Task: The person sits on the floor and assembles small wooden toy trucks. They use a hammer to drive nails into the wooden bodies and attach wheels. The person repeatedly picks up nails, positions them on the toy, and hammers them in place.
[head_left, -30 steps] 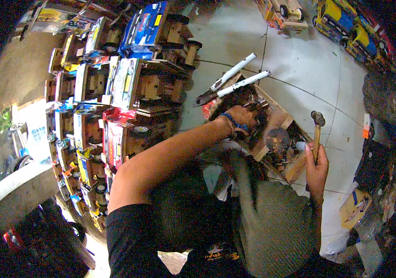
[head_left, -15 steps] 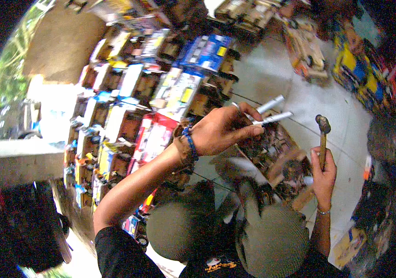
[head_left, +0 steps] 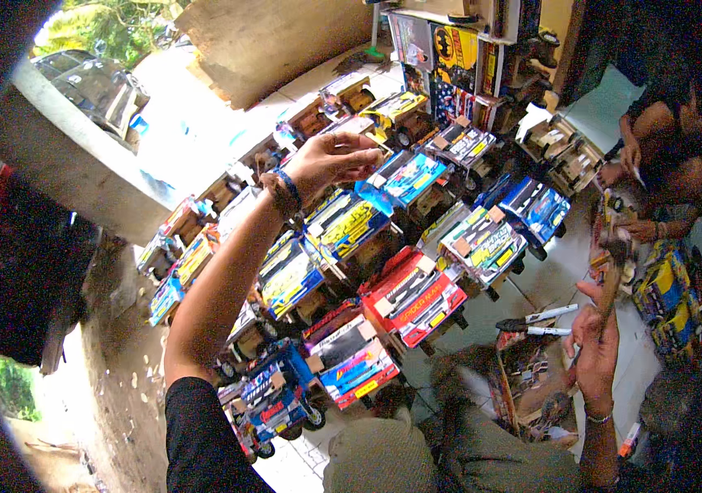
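Observation:
My left hand [head_left: 336,164] is raised over rows of colourful toy trucks [head_left: 334,222], its fingers loosely bent and nothing visible in them. The nearest truck beneath its fingertips is a light blue one [head_left: 408,177]. In my right hand [head_left: 596,357] is a hammer [head_left: 611,287], gripped by its wooden handle, with the blurred head pointing up and away from me. Two white markers [head_left: 550,314] lie side by side just left of that hand, at the edge of a wooden toy body [head_left: 524,378]. Small loose parts and a wheel show in that body, partly hidden by my knee.
Another person's hand [head_left: 639,230] works close beyond my hammer, beside a yellow and blue toy truck [head_left: 667,287]. An unpainted wooden truck [head_left: 559,148] stands farther back. A low wall [head_left: 88,156] runs along the left, with a parked car [head_left: 92,86] outside.
My view has swung left over the truck rows. My left hand has let go of the two white markers and moved over the trucks. My right hand still holds the hammer.

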Tool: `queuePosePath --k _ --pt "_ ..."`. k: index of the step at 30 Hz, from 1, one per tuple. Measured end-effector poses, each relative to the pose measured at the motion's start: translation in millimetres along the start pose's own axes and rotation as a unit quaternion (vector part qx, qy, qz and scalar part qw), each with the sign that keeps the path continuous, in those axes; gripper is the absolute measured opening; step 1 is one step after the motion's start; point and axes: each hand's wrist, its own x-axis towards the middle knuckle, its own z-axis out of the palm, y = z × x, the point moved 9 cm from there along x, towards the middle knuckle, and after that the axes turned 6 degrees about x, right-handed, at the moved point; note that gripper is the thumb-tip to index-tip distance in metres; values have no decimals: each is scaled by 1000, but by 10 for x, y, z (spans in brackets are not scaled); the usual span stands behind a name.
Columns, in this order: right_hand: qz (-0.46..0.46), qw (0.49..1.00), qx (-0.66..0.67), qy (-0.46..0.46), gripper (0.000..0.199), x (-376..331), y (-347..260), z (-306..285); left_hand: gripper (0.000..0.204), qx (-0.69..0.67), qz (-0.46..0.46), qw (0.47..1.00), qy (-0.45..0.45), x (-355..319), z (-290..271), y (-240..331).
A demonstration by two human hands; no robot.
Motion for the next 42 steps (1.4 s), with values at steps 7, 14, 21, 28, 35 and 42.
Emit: queuePosePath --k 7,14,21,28,35,42 --pt "68 994 -62 -65 47 350 -197 500 26 87 1 995 -39 823 86 -306" --pt "90 986 -96 -105 49 471 -195 767 38 127 39 990 -49 1143 135 -489" --pt "118 984 -75 -106 41 612 -47 887 37 66 11 995 -71 1220 161 -656" --pt "124 981 -77 -129 40 790 23 1015 34 7 29 998 -49 1164 236 -606" --pt "131 976 -100 -143 38 1003 29 1167 37 31 33 998 -51 1190 237 -641" --pt "117 974 -124 -148 32 1256 77 1326 32 7 17 999 -52 1199 231 -680"
